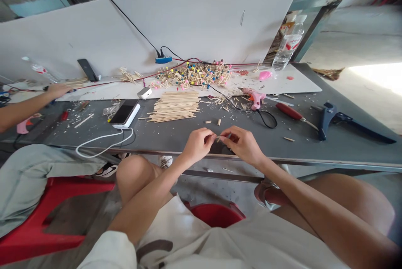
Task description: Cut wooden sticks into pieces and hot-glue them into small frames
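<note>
My left hand (198, 142) and my right hand (240, 143) meet fingertip to fingertip over the front edge of the grey table. Between them is a small piece of wooden stick (219, 139), pinched by the fingers of both. Just beyond the hands, two short cut wooden pieces (219, 122) lie on the table. Behind those, a bundle of long thin wooden sticks (176, 106) is laid side by side. Further back is a heap of small stick pieces with coloured balls (201, 74).
A pink glue gun (256, 98), a red-handled tool (289, 111) and dark blue cutters (328, 120) lie at the right. A phone on a white power bank (125, 114) with a looping cable sits left. Another person's arm (28, 103) reaches in at far left.
</note>
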Motion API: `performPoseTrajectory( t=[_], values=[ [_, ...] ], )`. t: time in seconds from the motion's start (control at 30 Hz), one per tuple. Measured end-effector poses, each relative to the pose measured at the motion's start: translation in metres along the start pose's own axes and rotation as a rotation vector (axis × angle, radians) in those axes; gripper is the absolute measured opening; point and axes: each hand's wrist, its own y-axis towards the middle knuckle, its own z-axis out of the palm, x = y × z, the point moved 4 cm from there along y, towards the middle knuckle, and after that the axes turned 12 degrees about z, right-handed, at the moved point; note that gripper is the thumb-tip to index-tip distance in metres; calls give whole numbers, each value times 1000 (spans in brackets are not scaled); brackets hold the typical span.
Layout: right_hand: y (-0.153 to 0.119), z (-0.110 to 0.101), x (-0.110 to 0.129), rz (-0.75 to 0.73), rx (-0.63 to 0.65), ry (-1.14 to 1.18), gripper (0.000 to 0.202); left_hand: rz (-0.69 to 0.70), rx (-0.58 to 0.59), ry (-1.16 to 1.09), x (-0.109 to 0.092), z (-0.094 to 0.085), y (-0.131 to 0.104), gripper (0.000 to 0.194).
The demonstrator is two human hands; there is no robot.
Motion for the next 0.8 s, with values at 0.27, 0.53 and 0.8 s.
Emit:
performPoseTrajectory(
  t=[0.27,0.53,0.8],
  values=[
    [4,3,-5,37,53,-22,12,23,34,27,-1,2,-2,26],
    [2,4,-4,25,114,-81,12,35,68,20,-3,3,-1,24],
    [4,0,-7,66,68,22,12,11,-32,35,-7,-5,0,36]
  ],
)
